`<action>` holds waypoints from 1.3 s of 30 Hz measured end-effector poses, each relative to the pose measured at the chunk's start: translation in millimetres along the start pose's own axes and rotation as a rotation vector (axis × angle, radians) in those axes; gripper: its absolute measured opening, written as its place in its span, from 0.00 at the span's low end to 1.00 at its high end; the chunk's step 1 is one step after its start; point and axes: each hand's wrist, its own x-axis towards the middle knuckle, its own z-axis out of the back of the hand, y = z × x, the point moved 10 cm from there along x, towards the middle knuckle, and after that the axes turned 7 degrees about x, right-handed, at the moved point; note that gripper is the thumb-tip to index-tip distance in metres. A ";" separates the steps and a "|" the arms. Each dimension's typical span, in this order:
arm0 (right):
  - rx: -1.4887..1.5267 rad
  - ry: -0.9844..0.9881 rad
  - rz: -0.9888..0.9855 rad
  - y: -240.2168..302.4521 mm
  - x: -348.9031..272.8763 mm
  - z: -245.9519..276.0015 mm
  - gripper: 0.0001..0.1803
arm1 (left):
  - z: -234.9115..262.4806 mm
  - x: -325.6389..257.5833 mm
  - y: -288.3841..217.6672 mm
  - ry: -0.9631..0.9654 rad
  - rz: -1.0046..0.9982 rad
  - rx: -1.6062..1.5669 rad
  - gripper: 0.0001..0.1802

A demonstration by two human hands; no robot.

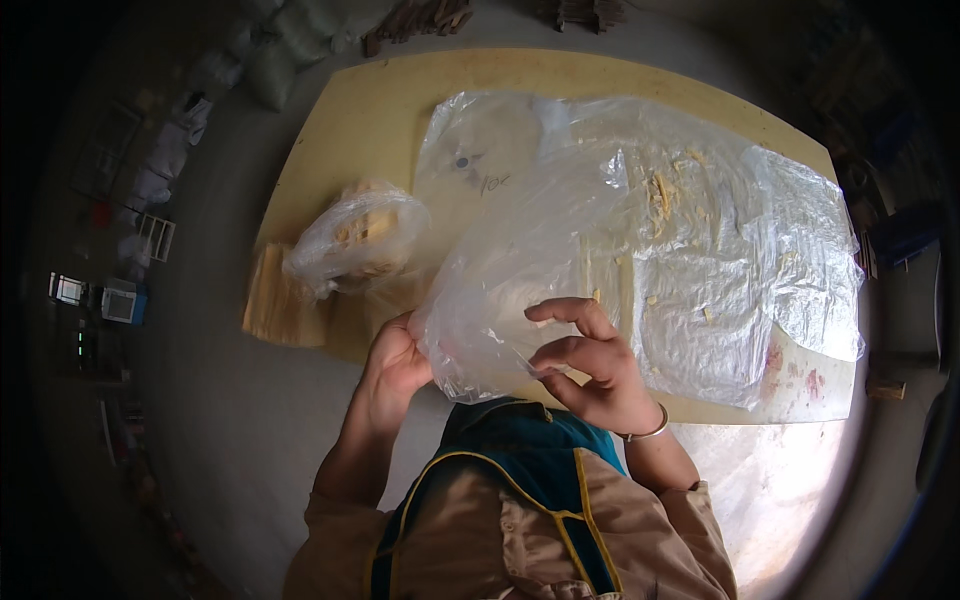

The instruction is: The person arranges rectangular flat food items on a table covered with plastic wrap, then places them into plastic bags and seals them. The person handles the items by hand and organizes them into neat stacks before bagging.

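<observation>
Along the far edge of a yellow table [370, 100], exposed top with room to move; grey floor [215, 250] past the left edge. Just over the near edge, a clear bag [480, 250]: one side pinched in the left hand [400, 350]; right hand [595, 375] half curled at the other, fingertips [547, 357] at its surface, grip or mere touch impossible to make out. Bag's inside too hazy to read. Leftward, a film bundle [320, 255] around yellow strips [370, 225], beside a yellow stack [280, 310] at the left edge. Rightward, wide film sheets [700, 300] reaching the right edge, yellow scraps [660, 200] among them.
</observation>
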 end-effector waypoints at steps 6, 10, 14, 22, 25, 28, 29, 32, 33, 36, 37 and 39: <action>0.009 -0.009 -0.141 14.1 -3.5 32.5 0.15 | 14.5 -1.1 -7.5 0.127 0.036 0.049 0.18; -0.777 0.206 0.006 3.4 13.4 -37.0 0.27 | 24.1 -0.5 -10.3 -0.036 -0.022 0.083 0.18; -0.268 -0.022 -0.331 -58.2 21.1 -5.4 0.14 | 10.3 1.7 -4.4 0.053 -0.006 0.069 0.18; 0.768 -0.819 -0.041 -11.0 -20.4 77.1 0.11 | 36.1 -2.4 -13.5 -0.063 -0.141 0.242 0.15; 0.296 -0.321 -0.060 26.8 0.8 31.6 0.05 | 28.2 -1.5 -3.9 -0.021 -0.020 0.148 0.15; -0.331 -0.122 -0.090 14.4 5.5 5.4 0.15 | 21.0 2.2 -5.6 -0.049 -0.030 0.045 0.16; -0.390 -0.193 -0.056 9.3 5.2 8.2 0.15 | 24.3 2.9 -6.6 -0.115 -0.052 0.015 0.17; -0.185 -0.132 -0.305 -42.8 0.3 -2.7 0.18 | 1.6 6.3 5.0 0.052 0.024 -0.133 0.17; -0.039 -0.086 -0.388 -59.0 -0.6 -12.5 0.19 | 12.8 6.4 2.3 -0.064 -0.018 -0.091 0.17; -0.122 0.097 -0.553 -85.2 -3.4 -36.5 0.20 | 26.2 3.2 -5.1 -0.186 -0.063 -0.011 0.17; -0.130 0.086 -0.504 -79.1 -1.6 -34.9 0.15 | 27.1 2.2 -7.2 -0.193 -0.063 0.023 0.17; 0.303 -0.069 -0.465 -64.3 -11.8 -15.2 0.12 | 25.0 0.1 -10.7 -0.182 -0.072 0.079 0.17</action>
